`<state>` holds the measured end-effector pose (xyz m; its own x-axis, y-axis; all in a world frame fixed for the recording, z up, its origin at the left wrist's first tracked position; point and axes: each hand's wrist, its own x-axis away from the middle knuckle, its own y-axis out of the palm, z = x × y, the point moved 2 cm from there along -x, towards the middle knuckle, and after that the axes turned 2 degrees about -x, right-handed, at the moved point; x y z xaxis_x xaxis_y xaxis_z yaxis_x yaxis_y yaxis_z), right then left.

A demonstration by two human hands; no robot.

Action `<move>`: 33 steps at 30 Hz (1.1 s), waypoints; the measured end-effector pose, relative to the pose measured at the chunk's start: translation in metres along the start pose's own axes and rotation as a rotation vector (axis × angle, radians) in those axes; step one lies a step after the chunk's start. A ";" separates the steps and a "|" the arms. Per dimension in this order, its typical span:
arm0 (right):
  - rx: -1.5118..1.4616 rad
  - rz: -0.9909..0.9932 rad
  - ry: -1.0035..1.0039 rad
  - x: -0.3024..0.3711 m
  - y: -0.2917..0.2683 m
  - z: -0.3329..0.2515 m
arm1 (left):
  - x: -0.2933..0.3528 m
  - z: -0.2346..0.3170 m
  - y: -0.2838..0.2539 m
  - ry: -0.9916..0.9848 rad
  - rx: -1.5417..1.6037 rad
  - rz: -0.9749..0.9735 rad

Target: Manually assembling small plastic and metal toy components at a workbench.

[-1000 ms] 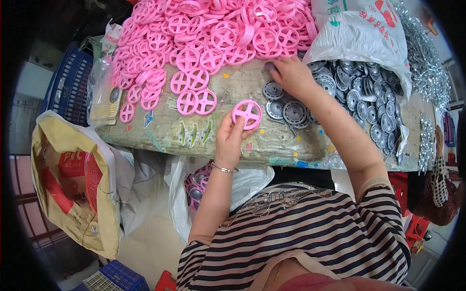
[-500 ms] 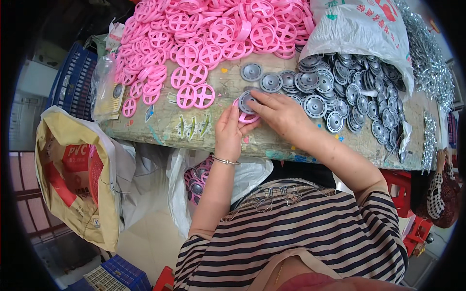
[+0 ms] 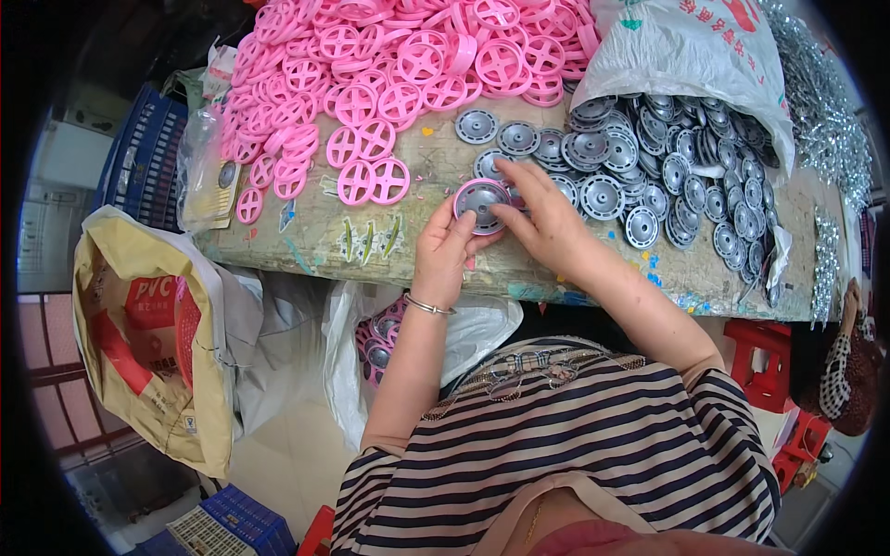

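Note:
My left hand point(image 3: 443, 252) grips a pink wheel ring point(image 3: 458, 198) by its lower left edge, thumb on top. Inside the ring lies a grey ridged disc point(image 3: 478, 196), face up. Over its right side is my right hand point(image 3: 547, 215), thumb at the disc and fingers spread apart. The right fingertips reach another grey disc point(image 3: 488, 165) just beyond the ring; whether they touch it I cannot tell. A heap of loose grey discs point(image 3: 603, 197) lies to the right, and pink wheels point(image 3: 355, 183) with cross spokes are piled at the far left.
A white woven sack point(image 3: 686, 56) lies open over the grey discs. Silver tinsel point(image 3: 820, 139) hangs at the right. Below the table's front edge, a white bag point(image 3: 348, 361) holds pink wheels with grey centres. A yellowish sack point(image 3: 93, 269) stands open at the left.
The grey disc, before held tilted over the pink ring, now sits inside it. My right fingers have lifted and spread toward another disc, leaving the thumb near the ring.

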<state>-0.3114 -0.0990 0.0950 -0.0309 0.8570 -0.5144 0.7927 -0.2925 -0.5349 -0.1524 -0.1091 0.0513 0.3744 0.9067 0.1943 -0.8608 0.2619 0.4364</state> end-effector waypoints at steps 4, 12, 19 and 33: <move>-0.420 -0.339 0.419 -0.005 0.007 0.018 | 0.000 0.000 -0.003 0.004 -0.049 -0.036; -0.424 -0.386 0.542 0.000 0.016 0.014 | 0.002 -0.003 -0.004 0.072 -0.051 0.016; -0.582 -0.413 0.590 0.000 0.010 0.011 | 0.007 -0.003 -0.001 0.109 -0.056 0.052; 0.077 -0.114 0.067 -0.093 -0.001 0.074 | 0.153 -0.009 -0.130 0.159 -0.909 0.700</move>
<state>-0.3545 -0.2099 0.0939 -0.0752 0.9119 -0.4034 0.7373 -0.2215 -0.6382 0.0141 -0.0012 0.0160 -0.2739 0.9618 0.0029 -0.8172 -0.2312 -0.5279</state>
